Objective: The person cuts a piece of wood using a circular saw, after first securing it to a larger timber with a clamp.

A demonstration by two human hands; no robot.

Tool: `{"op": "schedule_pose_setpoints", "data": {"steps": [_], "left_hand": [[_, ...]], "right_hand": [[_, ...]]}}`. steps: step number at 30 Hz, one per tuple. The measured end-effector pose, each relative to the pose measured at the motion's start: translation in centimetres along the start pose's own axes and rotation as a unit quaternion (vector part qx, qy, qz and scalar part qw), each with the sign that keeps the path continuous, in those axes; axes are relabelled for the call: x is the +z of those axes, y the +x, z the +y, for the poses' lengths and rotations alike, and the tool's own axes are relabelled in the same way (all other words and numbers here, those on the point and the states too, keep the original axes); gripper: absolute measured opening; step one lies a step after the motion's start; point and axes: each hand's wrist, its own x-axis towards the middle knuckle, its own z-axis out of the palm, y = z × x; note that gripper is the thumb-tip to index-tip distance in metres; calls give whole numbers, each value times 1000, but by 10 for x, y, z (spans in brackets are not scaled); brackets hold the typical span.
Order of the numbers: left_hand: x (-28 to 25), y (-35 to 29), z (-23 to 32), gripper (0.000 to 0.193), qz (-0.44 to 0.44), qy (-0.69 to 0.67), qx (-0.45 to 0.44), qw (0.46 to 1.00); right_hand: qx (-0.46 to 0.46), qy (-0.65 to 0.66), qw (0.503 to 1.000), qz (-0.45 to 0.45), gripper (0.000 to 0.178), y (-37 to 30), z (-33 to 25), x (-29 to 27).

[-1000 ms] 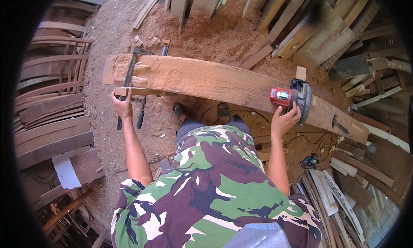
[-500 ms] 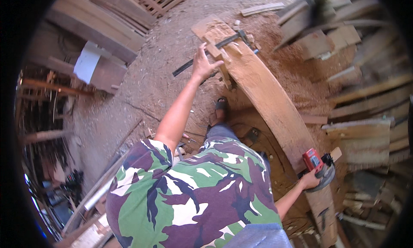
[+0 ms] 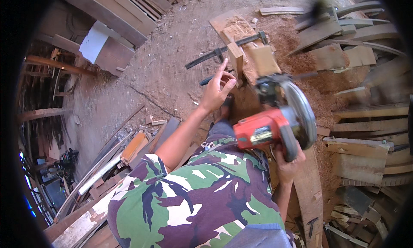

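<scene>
The fingers of the left hand point(image 3: 215, 92) are loosely curled with the thumb apart, gripping nothing; just beyond them stands a small wooden block point(image 3: 235, 59), and whether a fingertip touches it cannot be told. Past that, a dark bar clamp point(image 3: 207, 57) reaches across the far end of the long curved board point(image 3: 310, 179); it seems wise to be sure the clamp is tight before leaning on the wood. To the right of the left fingers hangs the red circular saw point(image 3: 258, 130), tilted up over the board, its grey round guard on the side away from them and a pale plate point(image 3: 263, 61) at its far end. The right hand point(image 3: 288, 165) has its fingers closed around the saw's handle; for a tool held one-handed like this, a full wrap, a straight wrist and free fingers well away from the guard look best. Out to the left of both hands, dark panels, one bearing a white sheet point(image 3: 94, 44), lean over a dusty earth floor point(image 3: 159, 71) strewn with chips. Right of the left fingers, reddish sawdust point(image 3: 282, 24) lies thick along the board; farther right of the right fingers, stacked planks point(image 3: 365, 124) crowd the edge.
</scene>
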Motion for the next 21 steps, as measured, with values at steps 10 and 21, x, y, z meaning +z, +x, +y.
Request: {"op": "schedule_pose_setpoints", "data": {"steps": [10,21], "left_hand": [[-33,17,-58,77,9,-136,-101,986],[-48,47,-111,75,-23,-122,-138,983]], "right_hand": [[33,-14,985,-169,29,77,-74,94],[-4,-97,978,-186,36,107,-82,129]]}}
